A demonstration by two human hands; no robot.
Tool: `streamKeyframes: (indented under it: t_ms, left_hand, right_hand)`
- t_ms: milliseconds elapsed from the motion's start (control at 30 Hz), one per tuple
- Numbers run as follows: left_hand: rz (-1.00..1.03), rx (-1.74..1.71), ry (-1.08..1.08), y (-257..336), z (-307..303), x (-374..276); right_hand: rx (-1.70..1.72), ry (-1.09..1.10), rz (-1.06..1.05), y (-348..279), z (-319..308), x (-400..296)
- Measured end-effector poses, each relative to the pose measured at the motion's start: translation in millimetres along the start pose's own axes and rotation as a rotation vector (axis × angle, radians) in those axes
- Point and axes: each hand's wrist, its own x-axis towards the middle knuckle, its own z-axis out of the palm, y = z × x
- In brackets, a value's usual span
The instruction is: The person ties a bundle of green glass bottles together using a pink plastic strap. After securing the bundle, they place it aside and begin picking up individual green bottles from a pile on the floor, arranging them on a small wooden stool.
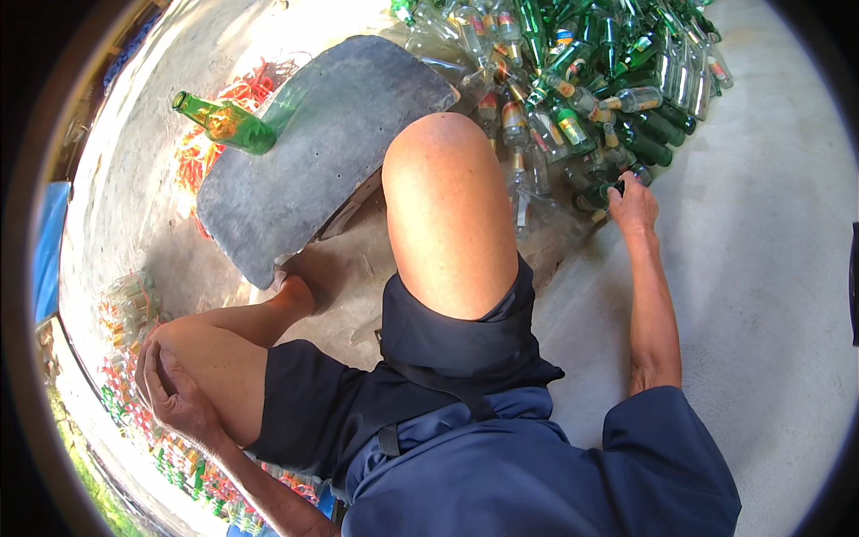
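My right hand [633, 207] reaches to the near edge of a pile of glass bottles. Its thumb and fingers close around the end of a dark green glass bottle [594, 197], which lies on its side among the others. On my bent left knee rests my left hand [176, 401], with nothing in it and its fingers slightly apart. A lone green glass bottle [241, 129] with a yellowish label stands on a grey stone-like slab [315, 137] in front of me. Clear bottles [537, 131] and green bottles lie jumbled beside the slab, many bearing labels.
Orange-red plastic strings [194, 161] lie in a heap beyond the slab. Bundled bottles [131, 302] tied with coloured strings stand in rows at the left. My raised right knee [446, 201] stands between slab and pile. A blue sheet [51, 248] shows at the left rim.
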Motion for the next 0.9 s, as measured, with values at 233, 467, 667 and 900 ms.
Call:
streamKeyframes:
  t_ms: [233,467,667,900]
  left_hand:
    - [0.052,0.021,0.009,-5.2,0.9,0.6]
    - [0.085,0.059,-0.01,2.1,-7.9,3.5]
    - [0.104,0.008,0.02,0.0,-2.1,1.1]
    - [0.034,0.02,0.069,19.6,0.8,11.5]
  right_hand:
    - [0.097,0.079,-0.041,-37.9,-55.7,6.2]
    - [0.27,0.231,-0.173,-107.5,-90.1,2.1]
    - [0.38,0.182,-0.272,-159.6,-144.4,0.1]
    - [0.48,0.237,-0.442,-229.4,-194.6,3.1]
